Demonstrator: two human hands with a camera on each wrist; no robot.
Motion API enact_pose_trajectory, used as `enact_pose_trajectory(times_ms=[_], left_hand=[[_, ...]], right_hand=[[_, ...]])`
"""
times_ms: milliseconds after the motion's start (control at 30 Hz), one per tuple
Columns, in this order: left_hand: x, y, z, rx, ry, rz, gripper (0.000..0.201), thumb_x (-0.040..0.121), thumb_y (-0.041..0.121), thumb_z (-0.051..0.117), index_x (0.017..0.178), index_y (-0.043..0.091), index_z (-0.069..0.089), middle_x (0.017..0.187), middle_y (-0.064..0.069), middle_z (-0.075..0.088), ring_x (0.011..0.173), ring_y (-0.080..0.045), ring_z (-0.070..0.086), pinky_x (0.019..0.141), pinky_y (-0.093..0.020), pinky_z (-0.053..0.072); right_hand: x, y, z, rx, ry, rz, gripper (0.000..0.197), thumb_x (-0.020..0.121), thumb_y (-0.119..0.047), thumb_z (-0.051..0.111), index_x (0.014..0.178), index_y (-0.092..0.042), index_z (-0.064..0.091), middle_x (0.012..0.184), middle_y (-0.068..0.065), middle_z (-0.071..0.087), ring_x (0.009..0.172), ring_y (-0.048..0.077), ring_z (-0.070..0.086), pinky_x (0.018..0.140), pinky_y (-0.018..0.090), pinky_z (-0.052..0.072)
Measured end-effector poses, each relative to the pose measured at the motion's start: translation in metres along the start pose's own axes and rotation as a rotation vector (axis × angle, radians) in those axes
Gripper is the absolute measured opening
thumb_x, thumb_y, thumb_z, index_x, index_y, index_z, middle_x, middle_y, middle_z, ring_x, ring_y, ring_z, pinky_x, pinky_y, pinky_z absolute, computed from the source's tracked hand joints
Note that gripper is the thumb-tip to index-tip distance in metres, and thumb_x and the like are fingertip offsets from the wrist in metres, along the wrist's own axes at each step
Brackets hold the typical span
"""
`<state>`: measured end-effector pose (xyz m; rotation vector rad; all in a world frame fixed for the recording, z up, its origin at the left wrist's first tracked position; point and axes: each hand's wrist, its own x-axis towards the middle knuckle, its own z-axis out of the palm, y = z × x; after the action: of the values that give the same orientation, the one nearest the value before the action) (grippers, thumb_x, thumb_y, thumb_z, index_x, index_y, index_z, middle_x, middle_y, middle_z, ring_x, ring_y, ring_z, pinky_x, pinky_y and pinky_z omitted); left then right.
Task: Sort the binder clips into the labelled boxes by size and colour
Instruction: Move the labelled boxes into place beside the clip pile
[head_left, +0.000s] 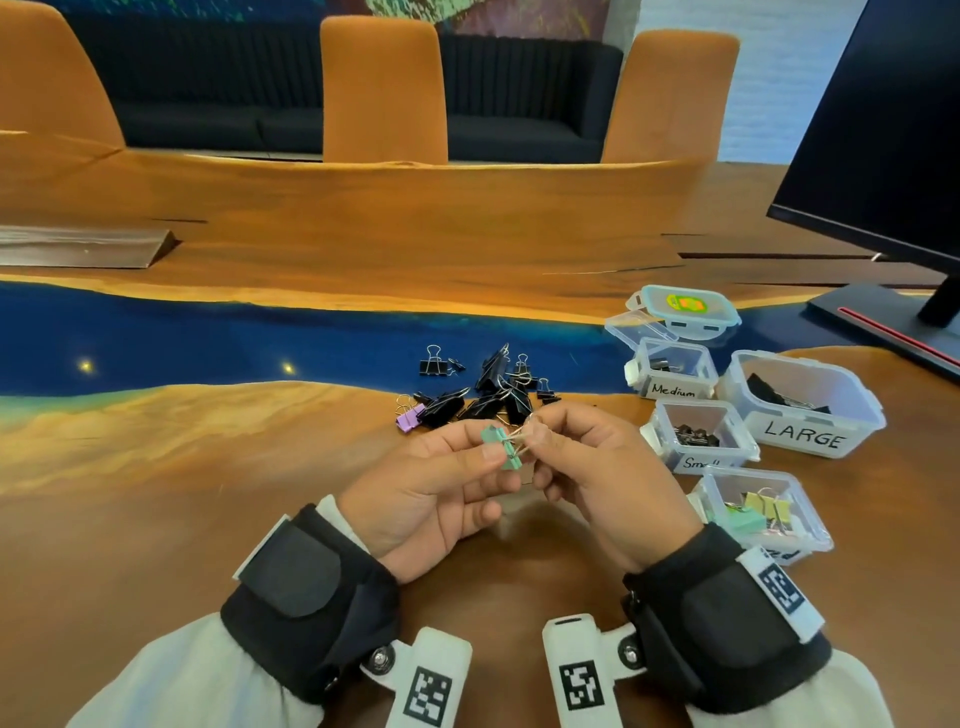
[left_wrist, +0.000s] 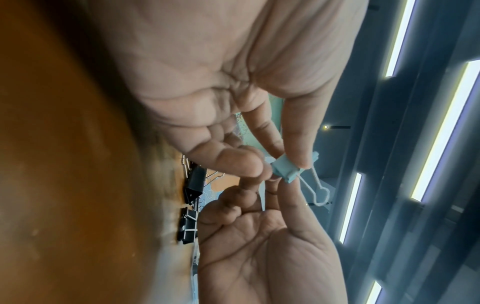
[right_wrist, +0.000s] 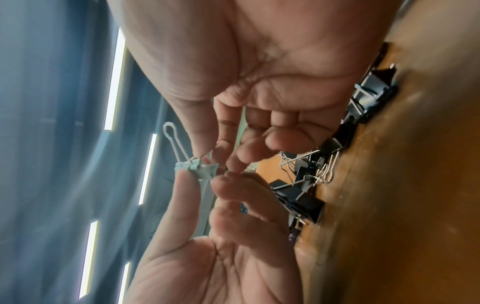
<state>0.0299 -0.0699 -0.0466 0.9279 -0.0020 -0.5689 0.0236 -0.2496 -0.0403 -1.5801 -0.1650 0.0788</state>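
A mint-green binder clip (head_left: 500, 448) hangs above the table between both hands. My left hand (head_left: 493, 452) pinches its green body (left_wrist: 284, 168) between thumb and fingers. My right hand (head_left: 534, 440) pinches the clip at its wire handle end (right_wrist: 205, 167). One wire handle (right_wrist: 172, 135) sticks out free. Behind the hands, a pile of black binder clips (head_left: 493, 387) lies on the table, with a purple clip (head_left: 410, 419) at its left edge. Clear boxes stand at the right: Medium (head_left: 640, 375), Small (head_left: 658, 435), LARGE (head_left: 810, 439) and a nearer one with coloured clips (head_left: 823, 535).
A lidded clear box (head_left: 685, 310) sits behind the Medium box. A dark monitor (head_left: 883, 130) and its base (head_left: 883, 327) fill the far right. Orange chairs (head_left: 383, 88) stand beyond the table's far edge. Bare wood lies to the left of the hands.
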Motion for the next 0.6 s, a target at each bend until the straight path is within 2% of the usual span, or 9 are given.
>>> enact_pose_trajectory(times_ms=[100,267,367,433,500,600], left_hand=[[0.002,0.0,0.001,-0.006,0.03,-0.008,0.03,0.082,0.012,0.067,0.112,0.004,0.065,0.096,-0.015,0.069,0.076,-0.016,0.071,0.054,-0.02,0.056],[0.0,0.003,0.004,-0.028,0.067,-0.014,0.024,0.076,0.014,0.07,0.099,0.008,0.066,0.083,-0.01,0.068,0.065,-0.013,0.068,0.048,-0.017,0.054],[-0.001,0.004,0.005,-0.055,0.099,-0.027,0.031,0.073,0.016,0.073,0.103,0.008,0.068,0.084,-0.012,0.069,0.063,-0.013,0.067,0.047,-0.018,0.055],[-0.002,0.004,0.006,-0.061,0.101,-0.036,0.033,0.074,0.016,0.073,0.105,0.007,0.068,0.085,-0.012,0.069,0.063,-0.013,0.067,0.047,-0.019,0.056],[-0.004,0.004,0.006,-0.061,0.1,-0.042,0.033,0.075,0.016,0.072,0.107,0.007,0.067,0.086,-0.013,0.069,0.063,-0.014,0.068,0.048,-0.019,0.056],[-0.005,0.005,0.006,-0.062,0.105,-0.045,0.035,0.077,0.015,0.072,0.11,0.006,0.066,0.087,-0.013,0.07,0.063,-0.014,0.068,0.049,-0.02,0.057]], right_hand=[[0.0,-0.001,-0.003,-0.035,0.07,-0.044,0.022,0.096,-0.015,0.063,0.079,-0.024,0.073,0.076,-0.001,0.067,0.066,0.012,0.056,0.06,0.028,0.044],[-0.01,-0.028,-0.011,-0.319,0.105,-0.129,0.017,0.097,-0.017,0.06,0.09,-0.02,0.075,0.081,0.006,0.07,0.071,0.018,0.062,0.065,0.032,0.051],[-0.021,-0.069,-0.037,-0.493,0.085,-0.154,0.01,0.092,-0.02,0.066,0.093,-0.026,0.074,0.08,-0.007,0.07,0.07,0.004,0.061,0.064,0.015,0.047],[-0.028,-0.094,-0.062,-0.706,0.028,-0.066,0.008,0.087,-0.029,0.072,0.093,-0.033,0.071,0.085,-0.015,0.07,0.072,-0.004,0.061,0.066,0.009,0.046],[-0.03,-0.108,-0.092,-1.013,-0.035,0.063,0.022,0.079,-0.043,0.077,0.098,-0.041,0.067,0.093,-0.022,0.068,0.085,-0.008,0.06,0.073,0.008,0.045],[-0.034,-0.105,-0.13,-1.369,-0.154,0.288,0.053,0.065,-0.06,0.082,0.111,-0.048,0.059,0.112,-0.027,0.058,0.104,-0.003,0.055,0.089,0.023,0.048]])
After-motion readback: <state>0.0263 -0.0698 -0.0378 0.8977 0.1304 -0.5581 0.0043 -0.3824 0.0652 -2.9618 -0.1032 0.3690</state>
